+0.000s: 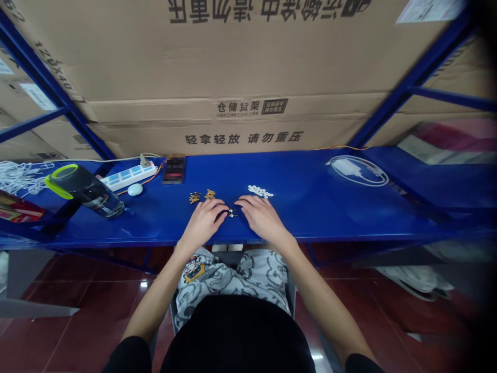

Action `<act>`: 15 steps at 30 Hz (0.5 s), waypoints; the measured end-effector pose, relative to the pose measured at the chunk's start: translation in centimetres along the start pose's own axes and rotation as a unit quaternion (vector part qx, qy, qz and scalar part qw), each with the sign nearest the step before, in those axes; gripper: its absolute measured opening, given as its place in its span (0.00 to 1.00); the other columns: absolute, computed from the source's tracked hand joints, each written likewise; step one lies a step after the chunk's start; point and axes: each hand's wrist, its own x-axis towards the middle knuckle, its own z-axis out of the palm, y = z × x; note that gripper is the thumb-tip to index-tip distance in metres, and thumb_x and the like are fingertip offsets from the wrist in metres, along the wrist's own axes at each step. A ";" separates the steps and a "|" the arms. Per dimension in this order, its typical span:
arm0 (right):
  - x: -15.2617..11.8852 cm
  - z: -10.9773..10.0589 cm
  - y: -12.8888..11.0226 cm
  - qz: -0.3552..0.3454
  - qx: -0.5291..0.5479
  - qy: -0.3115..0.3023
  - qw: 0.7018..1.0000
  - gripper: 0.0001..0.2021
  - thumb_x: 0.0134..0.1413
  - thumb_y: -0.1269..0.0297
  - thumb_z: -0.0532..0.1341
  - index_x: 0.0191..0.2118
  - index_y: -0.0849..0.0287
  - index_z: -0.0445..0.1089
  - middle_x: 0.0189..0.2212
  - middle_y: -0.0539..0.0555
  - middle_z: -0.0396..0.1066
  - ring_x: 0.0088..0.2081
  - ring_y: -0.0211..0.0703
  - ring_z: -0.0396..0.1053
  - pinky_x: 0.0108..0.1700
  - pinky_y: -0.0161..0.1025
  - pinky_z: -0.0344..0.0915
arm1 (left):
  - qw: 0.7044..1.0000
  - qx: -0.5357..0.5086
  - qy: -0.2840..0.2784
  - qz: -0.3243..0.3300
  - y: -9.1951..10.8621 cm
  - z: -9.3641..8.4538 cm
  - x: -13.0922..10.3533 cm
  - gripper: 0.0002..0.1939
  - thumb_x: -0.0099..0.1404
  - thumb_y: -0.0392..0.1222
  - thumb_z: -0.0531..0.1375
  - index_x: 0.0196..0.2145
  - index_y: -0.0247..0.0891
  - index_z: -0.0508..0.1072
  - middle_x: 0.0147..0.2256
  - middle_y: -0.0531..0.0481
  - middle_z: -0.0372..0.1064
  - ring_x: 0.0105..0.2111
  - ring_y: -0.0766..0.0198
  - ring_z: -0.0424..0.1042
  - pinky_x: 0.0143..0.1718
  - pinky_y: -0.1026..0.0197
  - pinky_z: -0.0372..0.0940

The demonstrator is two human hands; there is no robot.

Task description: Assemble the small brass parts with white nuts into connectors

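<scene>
My left hand (pixel 206 219) is low over the blue shelf, its thumb and fingertips drawn together beside small pin-like pieces (pixel 232 213) with white parts on them. Whatever is in that pinch is too small to name. Facing it, my right hand (pixel 262 216) has bent fingers, with thumb and index tips close together just right of the same pieces. Whether it holds anything is unclear. Beyond my left hand lie a group of brass-coloured screw-like pieces (pixel 194 197) and a second brass-coloured cluster (pixel 210 194). Small white round pieces (pixel 260 191) are scattered just beyond my right fingers.
On the left are a dark bottle (pixel 91 191) with a green loop, a power strip (pixel 130 175), a white rounded object (pixel 135 189) and a dark flat object (pixel 174 169). A coiled white cable (pixel 359 171) lies right. Large cardboard (pixel 240 67) stands behind the blue shelf (pixel 310 207).
</scene>
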 end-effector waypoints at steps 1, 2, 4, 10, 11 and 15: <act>-0.1 0.0 -0.2 0.003 -0.005 -0.002 1.000 0.19 0.68 0.72 0.49 0.58 0.57 0.70 0.58 0.59 0.71 0.58 0.53 0.67 0.56 0.52 0.63 | 1.000 0.005 -0.008 0.004 0.1 0.0 0.0 0.12 0.76 0.39 0.54 0.50 0.42 0.75 0.54 0.48 0.72 0.54 0.56 0.70 0.55 0.51 0.64; -0.2 0.1 -0.3 0.004 -0.008 -0.004 1.000 0.21 0.67 0.74 0.49 0.59 0.57 0.70 0.59 0.59 0.70 0.60 0.53 0.66 0.57 0.53 0.63 | 1.000 0.009 -0.014 0.008 0.1 0.0 0.0 0.13 0.76 0.39 0.52 0.52 0.42 0.74 0.56 0.48 0.71 0.56 0.56 0.69 0.56 0.50 0.63; -0.2 0.2 -0.4 0.008 -0.005 -0.009 1.000 0.22 0.66 0.75 0.48 0.60 0.58 0.69 0.62 0.60 0.68 0.62 0.53 0.65 0.60 0.54 0.62 | 1.000 0.013 -0.023 0.015 0.2 0.1 -0.1 0.15 0.77 0.39 0.50 0.55 0.42 0.73 0.59 0.47 0.69 0.58 0.56 0.67 0.59 0.50 0.61; -0.2 0.5 -0.2 0.006 0.019 -0.031 0.999 0.25 0.66 0.75 0.46 0.64 0.58 0.66 0.66 0.60 0.63 0.67 0.51 0.60 0.67 0.57 0.57 | 0.998 0.026 -0.040 0.028 -0.2 0.5 -0.2 0.19 0.78 0.39 0.47 0.61 0.41 0.68 0.64 0.47 0.64 0.64 0.56 0.63 0.63 0.48 0.56; -0.2 0.5 -0.2 0.004 0.021 -0.034 0.999 0.26 0.66 0.75 0.46 0.64 0.58 0.65 0.66 0.60 0.63 0.68 0.50 0.59 0.68 0.57 0.56 | 0.998 0.027 -0.043 0.027 -0.3 0.5 -0.2 0.19 0.78 0.39 0.46 0.61 0.42 0.68 0.65 0.47 0.63 0.64 0.56 0.62 0.64 0.48 0.56; -0.2 0.6 -0.1 0.004 0.019 -0.040 0.999 0.25 0.67 0.74 0.45 0.65 0.60 0.65 0.67 0.60 0.62 0.68 0.50 0.58 0.69 0.57 0.54 | 0.998 0.023 -0.054 0.023 -0.4 0.6 -0.1 0.20 0.78 0.38 0.46 0.62 0.41 0.67 0.65 0.47 0.63 0.65 0.56 0.61 0.64 0.48 0.55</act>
